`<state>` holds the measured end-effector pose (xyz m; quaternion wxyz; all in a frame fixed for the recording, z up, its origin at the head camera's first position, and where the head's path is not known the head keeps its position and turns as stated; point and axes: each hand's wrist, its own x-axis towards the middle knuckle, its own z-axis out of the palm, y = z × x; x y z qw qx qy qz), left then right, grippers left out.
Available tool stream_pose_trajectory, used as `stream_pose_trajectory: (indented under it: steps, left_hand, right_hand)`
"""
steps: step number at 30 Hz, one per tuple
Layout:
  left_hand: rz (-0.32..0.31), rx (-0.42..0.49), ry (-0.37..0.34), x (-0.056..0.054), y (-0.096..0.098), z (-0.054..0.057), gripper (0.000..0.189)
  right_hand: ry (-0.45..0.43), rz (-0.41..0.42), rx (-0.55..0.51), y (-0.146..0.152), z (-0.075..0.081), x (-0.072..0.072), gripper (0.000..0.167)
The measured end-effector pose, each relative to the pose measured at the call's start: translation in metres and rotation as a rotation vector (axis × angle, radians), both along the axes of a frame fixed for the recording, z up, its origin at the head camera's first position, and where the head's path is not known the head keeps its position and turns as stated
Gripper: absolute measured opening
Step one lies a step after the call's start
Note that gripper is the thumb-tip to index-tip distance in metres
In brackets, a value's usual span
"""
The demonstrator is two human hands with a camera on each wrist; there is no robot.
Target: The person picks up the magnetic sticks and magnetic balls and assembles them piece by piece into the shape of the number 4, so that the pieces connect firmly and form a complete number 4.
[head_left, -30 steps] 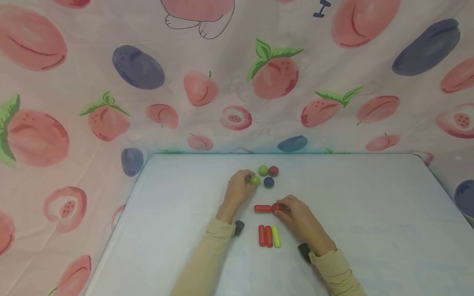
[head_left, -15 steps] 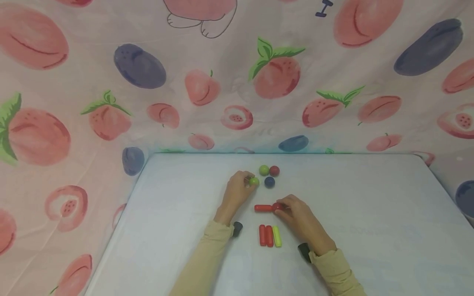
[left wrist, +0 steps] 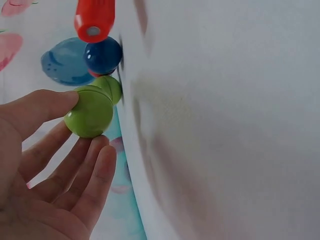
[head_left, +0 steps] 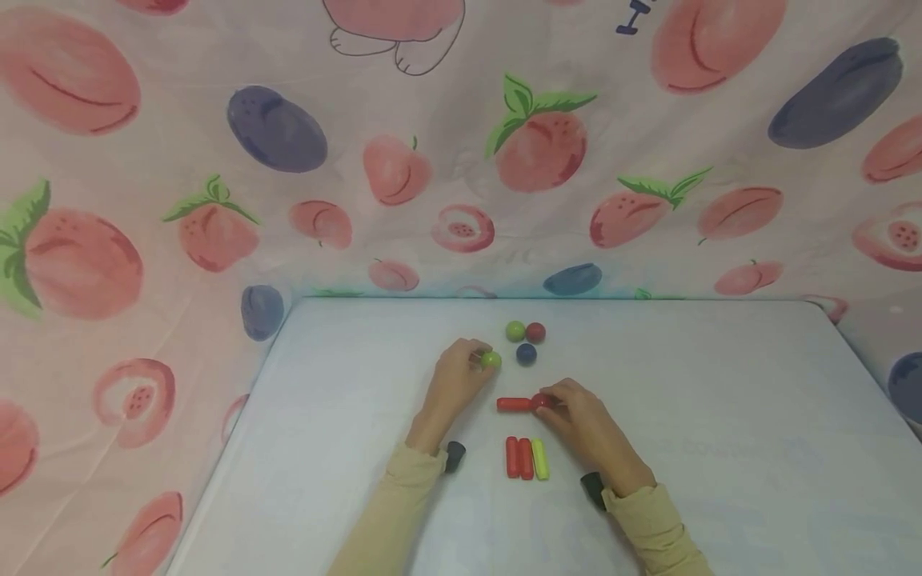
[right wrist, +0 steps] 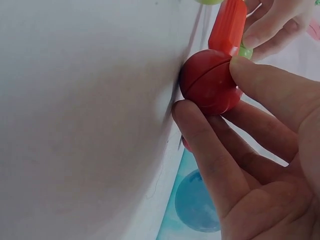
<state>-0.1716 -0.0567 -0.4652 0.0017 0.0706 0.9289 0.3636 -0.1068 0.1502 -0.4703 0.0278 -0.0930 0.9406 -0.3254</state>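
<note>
My left hand (head_left: pixel 457 376) pinches a green ball (left wrist: pixel 90 112) between thumb and fingers, left of the other balls. In the left wrist view the ball shows a seam round it. My right hand (head_left: pixel 579 416) grips a dark red ball (right wrist: pixel 210 82) by thumb and fingertips. A red ribbed rod (head_left: pixel 513 405) extends leftward from that ball, its end against it. The rod's free end, seen in the left wrist view, has a silvery disc in its tip. Part of the red ball is covered by the right fingers in the head view.
Farther back on the white table (head_left: pixel 720 384) are a second green ball (head_left: pixel 515 330), another red ball (head_left: pixel 535 333) and a blue ball (head_left: pixel 527 354). Nearer, two red rods (head_left: pixel 519 458) and a yellow rod (head_left: pixel 540 459) lie side by side. A fruit-patterned cloth (head_left: pixel 461 160) hangs behind.
My left hand has drawn the green ball slightly left and nearer, away from the blue ball. The right hand stays in place with the red ball and rod.
</note>
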Motion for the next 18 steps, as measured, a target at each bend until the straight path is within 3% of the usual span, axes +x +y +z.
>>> stream_pose_trajectory:
  steps: [8,18]
  left_hand:
    - [-0.016,0.025,0.04,0.009,-0.006,0.003,0.029]
    - [-0.021,0.048,-0.012,0.023,-0.012,0.007,0.03]
  right_hand:
    - [0.012,0.003,-0.003,0.0,-0.001,0.0,0.029]
    - [-0.002,-0.014,0.005,0.0,0.0,0.0,0.03]
